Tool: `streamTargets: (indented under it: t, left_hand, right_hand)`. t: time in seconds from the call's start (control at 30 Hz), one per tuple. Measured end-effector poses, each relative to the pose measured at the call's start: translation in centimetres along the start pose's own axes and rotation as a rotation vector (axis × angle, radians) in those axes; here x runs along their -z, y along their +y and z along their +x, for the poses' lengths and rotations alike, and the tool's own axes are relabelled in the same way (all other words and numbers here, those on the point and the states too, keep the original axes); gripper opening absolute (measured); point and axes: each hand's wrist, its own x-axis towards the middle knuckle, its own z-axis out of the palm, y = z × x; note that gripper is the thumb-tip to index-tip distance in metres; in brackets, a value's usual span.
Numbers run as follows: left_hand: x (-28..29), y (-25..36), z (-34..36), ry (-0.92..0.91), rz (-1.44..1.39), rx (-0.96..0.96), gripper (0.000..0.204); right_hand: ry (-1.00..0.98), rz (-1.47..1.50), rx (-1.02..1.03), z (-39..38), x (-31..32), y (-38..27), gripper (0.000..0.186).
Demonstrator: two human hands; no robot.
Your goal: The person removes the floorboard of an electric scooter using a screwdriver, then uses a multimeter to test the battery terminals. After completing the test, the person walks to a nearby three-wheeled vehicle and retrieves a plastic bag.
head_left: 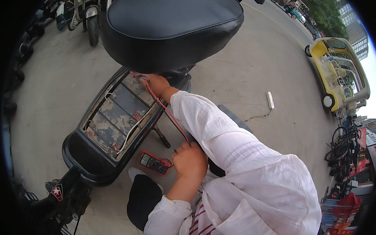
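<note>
The right-hand fingertips (144, 79) pinch the tip of a thin red test probe (134, 75) and press it down at the far end of the open battery compartment (98, 101) of a black electric scooter. The right hand (157, 84) is clenched on that probe, and its red lead wire (167, 112) runs back along the white sleeve toward the near side. The left hand (189, 159) sits nearer, fingers curled with the knuckles up. A small dark tip shows at its left edge, but I cannot tell whether the fingers grip it or the lead. Just left of that hand, a red-cased handheld multimeter with a grey screen (153, 162) lies on the concrete ground (247, 74) beside the scooter.

Inside the compartment, a row of dusty grey battery blocks (113, 115) is linked by white jumper wires (131, 130). The padded black scooter seat (170, 25) is tipped up above the far end, right over the right hand.

The probe could slip off its contact and bridge two terminals or touch a bare link, because the battery tops are dirty and crowded. A tug on the stretched red lead could drag the multimeter. The raised seat could drop onto the wrist if the scooter is jostled.
</note>
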Motion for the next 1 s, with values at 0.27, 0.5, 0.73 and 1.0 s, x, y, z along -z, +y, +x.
streamTargets:
  t: [0.27, 0.5, 0.73, 1.0]
  left_hand:
    - [-0.2, -1.0, -0.3, 0.041, 0.001, -0.066, 0.034]
    - [-2.0, -1.5, 0.1, 0.104, 0.066, -0.084, 0.042]
    - [0.3, -1.8, -0.2, 0.180, 0.093, -0.064, 0.034]
    - [-2.5, 0.5, 0.6, 0.092, -0.123, 0.108, 0.040]
  right_hand:
    - [0.096, 0.007, 0.080, -0.4, -0.8, -0.2, 0.031]
    - [0.178, 0.051, 0.152, 0.1, -1.0, 0.7, 0.031]
    - [0.099, 0.010, 0.158, 1.4, -2.2, -1.9, 0.031]
    - [0.056, 0.071, 0.254, 2.7, -2.5, 4.1, 0.031]
